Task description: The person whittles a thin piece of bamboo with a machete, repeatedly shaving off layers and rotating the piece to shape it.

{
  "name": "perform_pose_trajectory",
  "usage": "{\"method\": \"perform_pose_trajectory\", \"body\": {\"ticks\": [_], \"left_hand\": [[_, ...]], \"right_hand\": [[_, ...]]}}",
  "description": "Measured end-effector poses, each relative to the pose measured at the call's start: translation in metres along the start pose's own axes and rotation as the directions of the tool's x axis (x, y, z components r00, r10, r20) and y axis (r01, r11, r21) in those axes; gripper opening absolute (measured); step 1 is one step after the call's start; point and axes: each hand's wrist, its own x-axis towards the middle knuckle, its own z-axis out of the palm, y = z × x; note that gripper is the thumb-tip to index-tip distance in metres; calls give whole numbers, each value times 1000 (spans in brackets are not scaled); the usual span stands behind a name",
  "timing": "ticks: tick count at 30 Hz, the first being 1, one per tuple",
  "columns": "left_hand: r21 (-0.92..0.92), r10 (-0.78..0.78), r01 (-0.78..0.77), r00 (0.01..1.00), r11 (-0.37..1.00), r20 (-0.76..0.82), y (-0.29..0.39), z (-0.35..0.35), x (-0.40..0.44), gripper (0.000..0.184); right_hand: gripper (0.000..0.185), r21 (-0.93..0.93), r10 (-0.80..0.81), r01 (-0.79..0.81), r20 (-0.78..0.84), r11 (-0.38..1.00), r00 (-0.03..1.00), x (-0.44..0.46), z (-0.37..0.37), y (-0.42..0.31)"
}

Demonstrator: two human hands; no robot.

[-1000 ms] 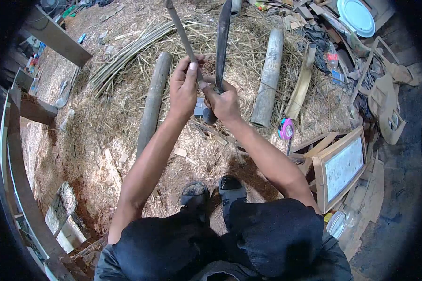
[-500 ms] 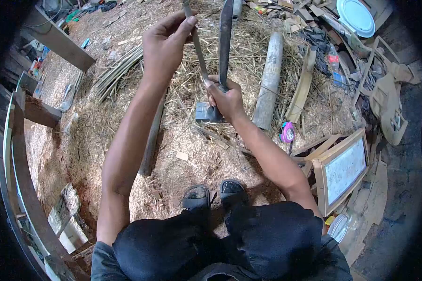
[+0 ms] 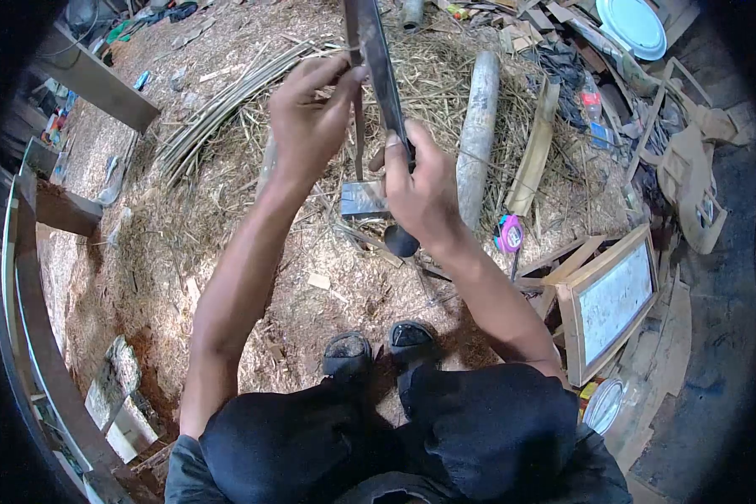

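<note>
Pinching a narrow strip (image 3: 359, 139) above the grey block (image 3: 362, 201) with the left hand (image 3: 305, 126), gripping a long-bladed knife (image 3: 383, 82) above that block with the right hand (image 3: 426, 191). Could cut the pinching fingers, so near the blade, through slipping.

On the ground (image 3: 357, 281), has sticks (image 3: 227, 109) behind and left of a block (image 3: 361, 200), a pole (image 3: 480, 118) then a strip (image 3: 533, 160) to its right, a tape measure (image 3: 509, 233) before the strip, a frame (image 3: 570, 336) nearer the right edge.
</note>
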Motion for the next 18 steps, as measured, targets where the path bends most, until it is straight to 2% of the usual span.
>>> {"method": "perform_pose_trajectory", "body": {"ticks": [1, 2, 3, 4, 6, 9, 12, 13, 14, 16, 18], "left_hand": [[-22, 16, -16, 1000, 1000, -16, 6, -4, 5, 24], [-39, 25, -26, 999, 999, -35, 12, -10, 8, 24], [-166, 4, -20, 996, 986, -93, 19, -11, 15, 23], [-271, 44, -82, 989, 959, -144, 26, -13, 25, 23], [-236, -39, 21, 997, 971, -72, 36, -27, 31, 23], [-237, -54, 47, 998, 970, -23, 24, -25, 21, 23], [-246, -106, 87, 992, 965, -68, 21, -20, 11, 23], [-247, -110, 90, 992, 965, -67, 24, -19, 10, 23], [-242, -100, 86, 994, 967, -45, 29, -17, 10, 23], [-237, -80, 73, 997, 969, -21, 30, -14, 13, 22], [-148, 38, -41, 999, 988, -22, 26, -14, 13, 22]], "right_hand": [[21, 13, -76, 76, -21, 997, 997, 1, 2, 4], [21, 15, -61, 61, -15, 998, 998, -2, 0, 3], [25, 85, -37, 39, -20, 996, 999, -1, -4, -4], [30, 154, -15, 18, -23, 988, 1000, 1, -8, -10], [32, 177, 10, -8, -10, 984, 1000, 1, -10, -12], [35, 152, 12, -9, -20, 988, 1000, 0, -8, -3], [35, 111, 27, -31, 37, 993, 999, -9, -3, -4], [33, 160, 15, -17, 11, 987, 1000, -11, 4, -2], [33, 159, 16, -19, 15, 987, 1000, -11, 6, -5], [34, 49, -128, 131, -54, 990, 990, -6, 5, -21], [34, 41, -78, 79, -17, 996, 997, -7, -3, -41]]}}
